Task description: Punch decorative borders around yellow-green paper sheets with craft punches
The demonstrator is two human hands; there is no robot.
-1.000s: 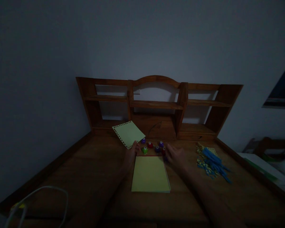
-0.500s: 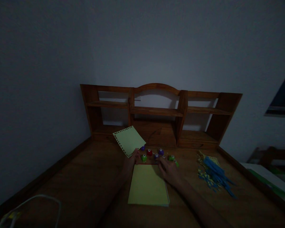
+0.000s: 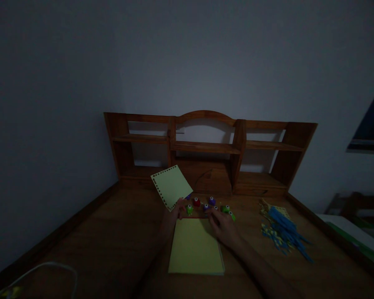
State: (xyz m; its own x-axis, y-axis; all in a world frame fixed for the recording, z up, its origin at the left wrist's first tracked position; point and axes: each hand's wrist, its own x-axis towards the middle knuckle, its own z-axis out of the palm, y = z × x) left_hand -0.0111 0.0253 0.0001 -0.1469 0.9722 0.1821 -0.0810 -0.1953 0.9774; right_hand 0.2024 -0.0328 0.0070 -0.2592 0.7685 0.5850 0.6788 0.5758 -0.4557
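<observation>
My left hand (image 3: 175,214) pinches a pale sheet of paper (image 3: 171,186) by its lower corner and holds it tilted above the desk. Small holes run along two of the sheet's edges. My right hand (image 3: 222,226) is closed over the top right corner of a yellow paper pad (image 3: 196,247); its fingertips are too dark to show whether anything is in them. Just beyond the pad sit several small round toys with eyes, among them a green one (image 3: 189,209), a red one (image 3: 196,202) and a purple one (image 3: 212,201).
A wooden shelf unit (image 3: 205,147) stands at the back of the desk against the wall. Blue strips (image 3: 285,228) and yellow paper bits (image 3: 272,237) lie in a heap on the right. A white cable (image 3: 54,263) loops at the lower left.
My right hand has moved left from beside the toys to the pad's top corner, uncovering green toys at the right. My left hand still holds the sheet. The whole view has shifted slightly.
</observation>
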